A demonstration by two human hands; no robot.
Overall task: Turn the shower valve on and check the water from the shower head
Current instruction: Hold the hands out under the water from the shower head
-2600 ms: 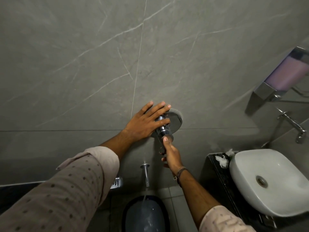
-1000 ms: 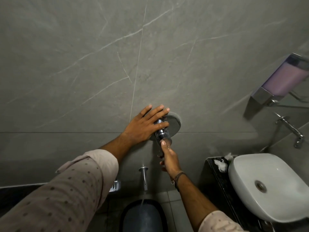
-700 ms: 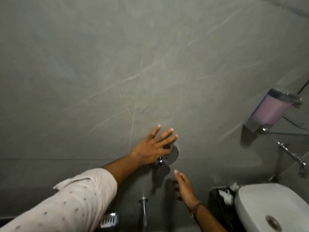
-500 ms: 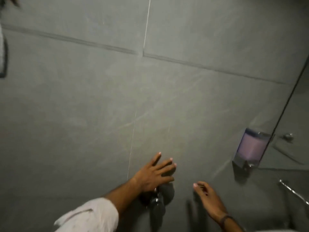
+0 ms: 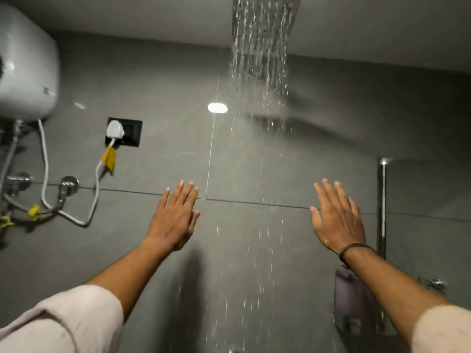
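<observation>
Water (image 5: 258, 80) is seen falling in thin streams from the shower head (image 5: 265, 6), of which only the lower edge is caught at the top edge of the view, and it passes down between the 2 raised hands. The left hand (image 5: 175, 217) and the right hand (image 5: 336, 220) are both spread flat and wide, holding nothing, each just beside the stream and apparently not in it. The shower valve is not in view. The valve step is judged done and the check under way. The flow may be misjudged if it is only watched and not felt. Spray could also be thrown toward the plug (image 5: 115, 129) in the socket (image 5: 132, 133) near the wall's left edge, below the water heater (image 5: 25, 67), if a palm deflects the stream sideways.
</observation>
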